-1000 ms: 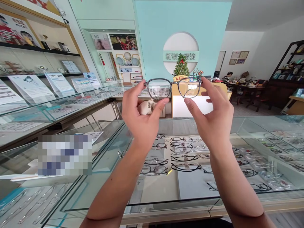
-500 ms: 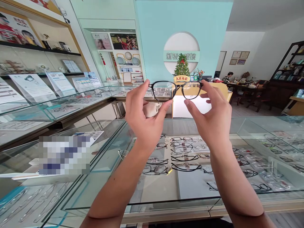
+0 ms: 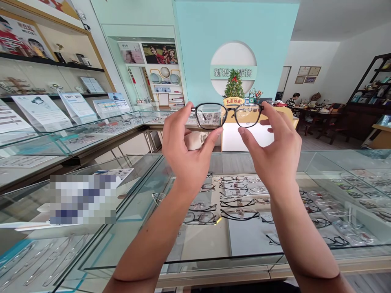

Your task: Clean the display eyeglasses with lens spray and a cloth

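Observation:
A pair of black-framed eyeglasses (image 3: 231, 109) is held up level above the glass counter, its clear lenses facing me. My left hand (image 3: 187, 144) grips the left end of the frame near the hinge with its fingertips, thumb below the lens. A bunched cream cloth (image 3: 195, 140) is tucked in that same palm. At the other end, my right hand (image 3: 276, 146) pinches the frame's right corner, with the thumb under the right lens. Both arms stretch out over the counter.
Below my arms is a glass display case (image 3: 210, 260) with several rows of eyeglasses (image 3: 239, 202). Papers (image 3: 122, 175) lie on the left counter. A potted plant (image 3: 233, 85) stands by the lit reception desk (image 3: 247, 136). A person (image 3: 293, 99) sits at a far table.
My right hand has shifted slightly to the right, and the right end of the eyeglasses with it. The left hand stays almost still.

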Motion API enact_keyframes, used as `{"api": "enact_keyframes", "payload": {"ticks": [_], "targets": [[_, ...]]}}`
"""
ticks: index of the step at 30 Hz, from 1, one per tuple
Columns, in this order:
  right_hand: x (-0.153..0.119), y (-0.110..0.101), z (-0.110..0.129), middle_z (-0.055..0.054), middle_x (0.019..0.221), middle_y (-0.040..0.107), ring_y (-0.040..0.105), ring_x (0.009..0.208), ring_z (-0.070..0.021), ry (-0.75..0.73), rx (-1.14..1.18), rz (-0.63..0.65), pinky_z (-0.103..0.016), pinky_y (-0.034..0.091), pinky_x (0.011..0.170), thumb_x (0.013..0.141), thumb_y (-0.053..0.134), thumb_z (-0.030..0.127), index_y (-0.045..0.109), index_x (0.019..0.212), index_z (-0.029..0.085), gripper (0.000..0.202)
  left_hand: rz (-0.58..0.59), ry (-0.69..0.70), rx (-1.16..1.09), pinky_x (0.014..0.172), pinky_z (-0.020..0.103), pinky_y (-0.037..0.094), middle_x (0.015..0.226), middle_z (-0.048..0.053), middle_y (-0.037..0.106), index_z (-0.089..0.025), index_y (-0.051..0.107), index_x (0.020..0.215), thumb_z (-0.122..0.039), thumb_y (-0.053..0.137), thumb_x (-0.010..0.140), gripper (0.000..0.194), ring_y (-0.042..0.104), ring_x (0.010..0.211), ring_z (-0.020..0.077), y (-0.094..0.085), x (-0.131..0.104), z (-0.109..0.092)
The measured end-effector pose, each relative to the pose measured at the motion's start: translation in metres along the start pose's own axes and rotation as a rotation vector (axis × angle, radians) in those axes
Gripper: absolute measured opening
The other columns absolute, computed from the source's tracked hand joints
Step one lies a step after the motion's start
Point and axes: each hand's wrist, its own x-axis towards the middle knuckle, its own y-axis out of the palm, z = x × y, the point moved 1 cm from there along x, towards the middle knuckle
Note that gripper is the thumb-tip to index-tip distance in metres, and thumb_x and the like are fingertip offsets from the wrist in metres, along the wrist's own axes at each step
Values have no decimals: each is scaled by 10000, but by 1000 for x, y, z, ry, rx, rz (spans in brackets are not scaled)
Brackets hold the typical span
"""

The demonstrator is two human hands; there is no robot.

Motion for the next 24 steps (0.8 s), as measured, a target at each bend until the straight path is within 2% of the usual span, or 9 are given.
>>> {"api": "enact_keyframes", "payload": {"ticks": [6,16,20,24], "targets": [[-1,2,-2,-144,1388,747,735,1181,-360,-27,13,-8,-601,646,969,1029,702,467,595,1589,314,590,20,-8,-5,1020,517,617,1520,113,667,-342,598,1528,-559,863,917,701,638,1418,364,1,1,4],[-2,3,1,-141,1465,729,726,1218,-367,-79,14,-24,-645,615,1066,1054,666,422,597,1593,330,552,19,10,16,996,491,642,1490,102,692,-351,610,1526,-575,863,912,701,700,1333,338,0,6,17],[-3,2,2,-147,1480,708,697,1295,-395,-73,39,-11,-678,597,1083,1056,656,435,581,1612,338,569,18,-2,3,959,474,648,1482,100,696,-348,616,1518,-566,887,891,718,733,1248,317,0,6,22],[-3,2,6,-146,1457,716,695,1315,-385,-87,41,-14,-656,594,1095,1058,649,441,592,1603,329,559,27,-40,-6,960,469,646,1495,98,688,-349,610,1529,-558,869,915,699,742,1196,292,1,5,26]]}}
